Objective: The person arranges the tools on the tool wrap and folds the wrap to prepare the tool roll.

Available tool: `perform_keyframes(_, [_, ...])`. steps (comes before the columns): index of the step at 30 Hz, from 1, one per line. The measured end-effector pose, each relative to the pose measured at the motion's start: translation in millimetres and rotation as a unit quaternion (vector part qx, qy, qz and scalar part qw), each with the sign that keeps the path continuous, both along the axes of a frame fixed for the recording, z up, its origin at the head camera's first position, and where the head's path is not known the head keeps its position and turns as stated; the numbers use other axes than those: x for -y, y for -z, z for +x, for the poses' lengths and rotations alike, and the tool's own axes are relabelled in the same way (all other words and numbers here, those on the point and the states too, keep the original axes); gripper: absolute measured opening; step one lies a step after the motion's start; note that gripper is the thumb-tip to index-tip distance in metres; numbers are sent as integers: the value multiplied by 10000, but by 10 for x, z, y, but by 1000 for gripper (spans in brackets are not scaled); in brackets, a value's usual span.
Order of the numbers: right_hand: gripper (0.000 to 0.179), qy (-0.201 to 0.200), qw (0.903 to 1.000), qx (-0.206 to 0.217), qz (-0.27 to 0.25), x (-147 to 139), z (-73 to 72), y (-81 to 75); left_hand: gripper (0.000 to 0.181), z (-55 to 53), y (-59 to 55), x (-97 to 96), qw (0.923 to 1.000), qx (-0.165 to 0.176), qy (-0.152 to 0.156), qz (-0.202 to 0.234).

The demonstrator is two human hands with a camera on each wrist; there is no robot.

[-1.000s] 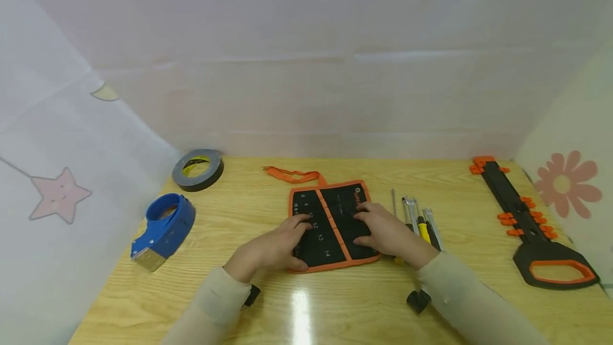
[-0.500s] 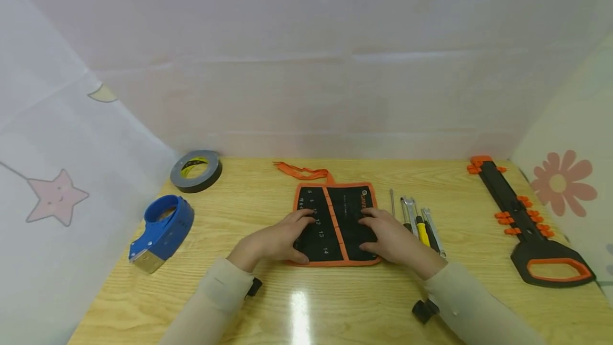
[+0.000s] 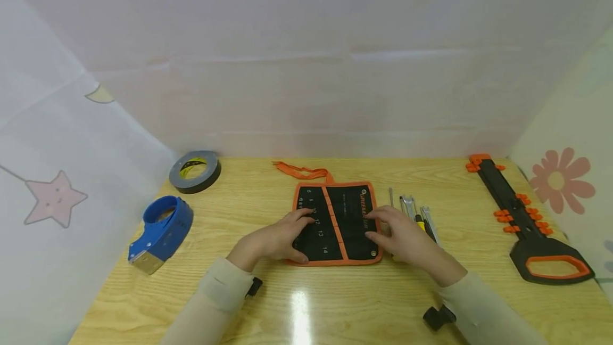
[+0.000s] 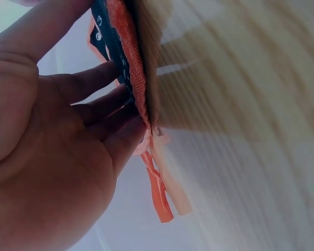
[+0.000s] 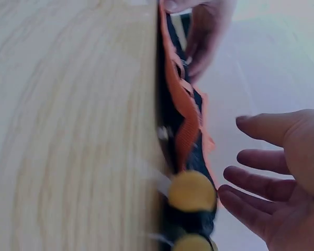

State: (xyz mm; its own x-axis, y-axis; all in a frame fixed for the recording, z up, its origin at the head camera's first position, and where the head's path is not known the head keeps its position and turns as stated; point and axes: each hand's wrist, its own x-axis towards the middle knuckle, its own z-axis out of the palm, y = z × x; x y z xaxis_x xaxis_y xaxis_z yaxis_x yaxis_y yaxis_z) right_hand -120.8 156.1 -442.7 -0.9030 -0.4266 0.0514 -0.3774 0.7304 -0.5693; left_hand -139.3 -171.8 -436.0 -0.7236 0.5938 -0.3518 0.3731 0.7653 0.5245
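A black tool pouch [image 3: 353, 209] with orange edging and printed size numbers lies flat on the wooden table. From its far edge trails an orange tie strap [image 3: 304, 172]. My left hand [image 3: 280, 239] rests on the pouch's left part, fingers extended over the numbers; the left wrist view shows the fingertips at its edge [image 4: 133, 63]. Over the right border hovers my right hand [image 3: 409, 238], fingers spread and holding nothing. Beyond it lie several wrenches [image 3: 428, 214] and screwdrivers, one with a yellow handle [image 3: 420, 222], partly hidden by that hand. Yellow handle ends [image 5: 192, 191] show near it.
At the left stand a blue tape dispenser [image 3: 167, 230] and a grey tape roll [image 3: 210, 174]. A long black tool with orange clips and a loop handle [image 3: 517, 257] lies at the right. White cloth walls [image 3: 306, 95] enclose the table's back and sides.
The pouch has shifted slightly right and straightened. My right hand has come off the pouch's face and moved right, uncovering its lettering and lower right corner. My left hand stays on the pouch.
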Motion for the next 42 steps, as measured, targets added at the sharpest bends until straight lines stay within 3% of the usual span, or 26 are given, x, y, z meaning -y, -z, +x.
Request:
perform_keyframes(5, [23, 392, 9984, -259, -308, -161, 55, -55, 91, 4, 5, 6, 9999, 16, -98, -17])
perform_keyframes(9, [16, 759, 9970, -2, -167, -276, 110, -50, 90, -1, 18, 0, 9999, -42, -74, -65])
perform_keyframes(17, [33, 1126, 9908, 677, 311, -318, 162, 8, 90, -18, 42, -16, 9999, -78, -30, -102])
perform_keyframes(22, [43, 1126, 9904, 554, 572, -283, 164, 100, 90, -11, 38, -22, 9999, -85, -33, -97])
perform_keyframes(32, [38, 1314, 9875, 449, 747, -231, 150, 118, 90, -16, 32, -28, 9999, -69, -16, -80])
perform_keyframes(42, [32, 1745, 9825, 474, 453, -302, 119, 37, 90, -51, 35, -8, 9999, -16, -80, -102])
